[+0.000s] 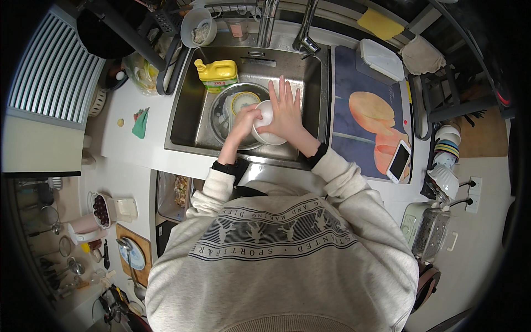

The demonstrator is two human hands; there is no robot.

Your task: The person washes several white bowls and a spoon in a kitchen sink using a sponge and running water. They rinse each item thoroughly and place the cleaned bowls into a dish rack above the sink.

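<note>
Over the stainless steel sink, my left hand grips the rim of a white bowl, thumb on its near side. My right hand is against the bowl's right side, its fingers spread upward and its thumb along the bowl. Beneath them a round metal basin stands in the sink, holding a bowl with a yellow patterned rim and other dishes partly hidden by my hands. A yellow bottle of dish soap stands behind the basin, at the sink's back left.
A chrome faucet rises behind the sink. A translucent tub holds a scrubber at the back left. To the right, a dark floral mat carries a phone and a lidded plastic box. A green cloth lies left.
</note>
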